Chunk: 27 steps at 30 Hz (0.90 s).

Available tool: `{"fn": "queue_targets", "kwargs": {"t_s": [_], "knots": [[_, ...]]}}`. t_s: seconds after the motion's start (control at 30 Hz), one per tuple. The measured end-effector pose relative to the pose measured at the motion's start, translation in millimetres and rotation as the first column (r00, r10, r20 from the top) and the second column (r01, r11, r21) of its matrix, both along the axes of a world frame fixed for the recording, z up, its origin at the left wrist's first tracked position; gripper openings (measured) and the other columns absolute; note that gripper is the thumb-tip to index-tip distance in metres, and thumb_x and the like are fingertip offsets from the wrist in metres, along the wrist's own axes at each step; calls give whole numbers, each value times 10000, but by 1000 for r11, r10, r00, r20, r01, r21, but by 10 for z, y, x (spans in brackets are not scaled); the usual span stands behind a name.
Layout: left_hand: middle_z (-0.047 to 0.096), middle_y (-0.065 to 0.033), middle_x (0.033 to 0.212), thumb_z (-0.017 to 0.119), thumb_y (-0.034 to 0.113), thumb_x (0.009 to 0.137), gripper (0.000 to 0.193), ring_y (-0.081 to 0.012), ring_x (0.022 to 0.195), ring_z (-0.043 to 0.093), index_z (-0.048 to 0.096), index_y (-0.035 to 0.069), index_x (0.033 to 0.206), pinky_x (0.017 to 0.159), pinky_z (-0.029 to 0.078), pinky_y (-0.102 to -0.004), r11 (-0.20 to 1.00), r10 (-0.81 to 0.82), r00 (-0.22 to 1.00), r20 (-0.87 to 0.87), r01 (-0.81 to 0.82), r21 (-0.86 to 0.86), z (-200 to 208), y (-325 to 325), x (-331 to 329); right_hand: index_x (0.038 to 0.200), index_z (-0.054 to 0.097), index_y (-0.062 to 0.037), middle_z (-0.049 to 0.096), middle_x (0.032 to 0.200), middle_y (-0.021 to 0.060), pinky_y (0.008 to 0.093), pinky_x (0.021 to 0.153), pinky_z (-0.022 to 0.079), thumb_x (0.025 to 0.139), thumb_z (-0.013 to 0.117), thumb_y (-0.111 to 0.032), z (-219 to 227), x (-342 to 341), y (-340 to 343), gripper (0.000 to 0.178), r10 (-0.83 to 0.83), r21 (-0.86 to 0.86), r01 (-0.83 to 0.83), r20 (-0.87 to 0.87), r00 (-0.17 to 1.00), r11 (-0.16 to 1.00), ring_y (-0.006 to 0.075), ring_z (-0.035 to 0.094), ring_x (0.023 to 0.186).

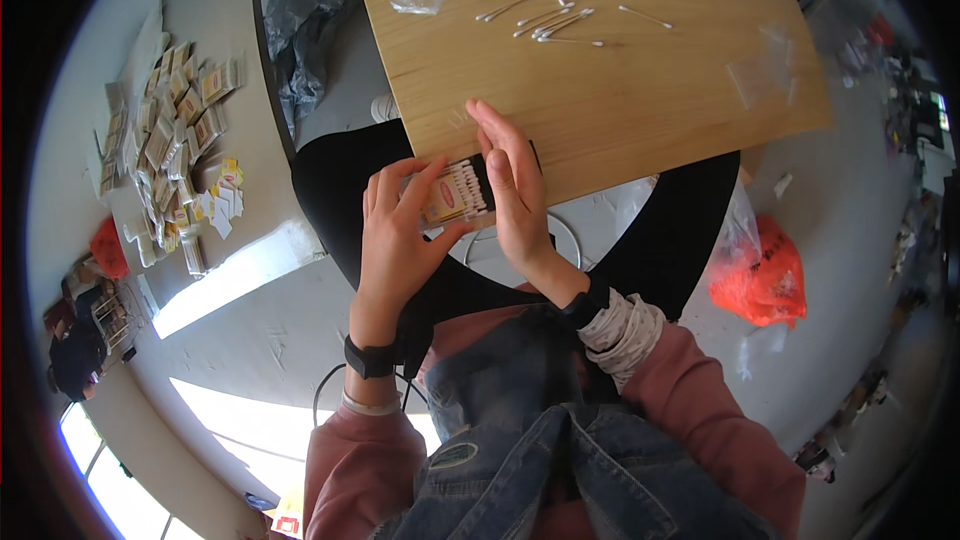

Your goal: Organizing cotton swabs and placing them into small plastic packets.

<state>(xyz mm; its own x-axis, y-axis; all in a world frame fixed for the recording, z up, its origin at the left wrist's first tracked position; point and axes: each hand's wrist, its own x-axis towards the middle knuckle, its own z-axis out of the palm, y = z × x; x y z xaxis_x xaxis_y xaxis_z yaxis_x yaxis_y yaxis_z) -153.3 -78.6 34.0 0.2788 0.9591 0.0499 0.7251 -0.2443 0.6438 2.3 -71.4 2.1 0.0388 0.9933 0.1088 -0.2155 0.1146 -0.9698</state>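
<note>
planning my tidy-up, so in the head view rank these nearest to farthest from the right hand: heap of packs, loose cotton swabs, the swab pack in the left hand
From the right hand:
1. Swab pack, just to its left, held in the left hand.
2. Loose cotton swabs, ahead on the wooden table.
3. Heap of packs, far left.

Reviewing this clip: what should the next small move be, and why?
I'd probably bring the right hand lightly against the swab heads to level them, with the left hand steadying the pack. The left hand grips the pack, the heads face the right, and the right hand is open beside them; whether it already touches is unclear.
</note>
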Motion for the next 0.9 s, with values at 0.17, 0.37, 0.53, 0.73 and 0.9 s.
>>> {"fn": "queue_targets", "kwargs": {"t_s": [0.17,0.37,0.53,0.73,0.9], "knots": [[621,-129,1217,816,76,736,550,-329,1141,564,639,45,1256,978,457,-423,997,18,997,81,-24,69,253,273,237,1452,453,-46,431,1518,170,433,1201,278,930,570,54,17,781,536,544,-183,223,83,478,859,971,332,337,1465],[624,-148,1214,727,44,820,448,-356,1128,589,612,30,1252,920,496,-423,969,-10,1000,2,9,246,118,1274,909,1447,483,-87,459,1497,160,433,1167,344,826,705,-34,41,1490,1305,661,-178,294,-217,884,431,931,352,354,1450],[645,-144,1076,707,27,830,337,-331,1006,629,668,29,1164,864,510,-411,975,44,996,-76,-26,220,-219,1759,999,1379,536,-76,573,1336,127,421,1061,421,755,796,-107,-9,1480,1672,677,-53,229,-260,836,546,938,348,501,1269],[642,-139,918,647,11,862,134,-324,866,648,688,35,988,768,517,-408,965,139,990,-36,-127,231,-292,1754,987,1048,655,-37,653,1029,103,420,920,473,746,790,-118,-96,1455,1926,340,-103,297,-242,800,591,924,326,588,1031],[638,-130,926,620,-8,861,94,-353,904,625,657,34,936,764,505,-436,942,302,946,-122,-276,191,-255,1520,917,846,653,-53,650,899,92,431,837,494,768,736,-67,-119,1470,1957,114,-92,271,-211,790,607,939,322,603,938]]}}
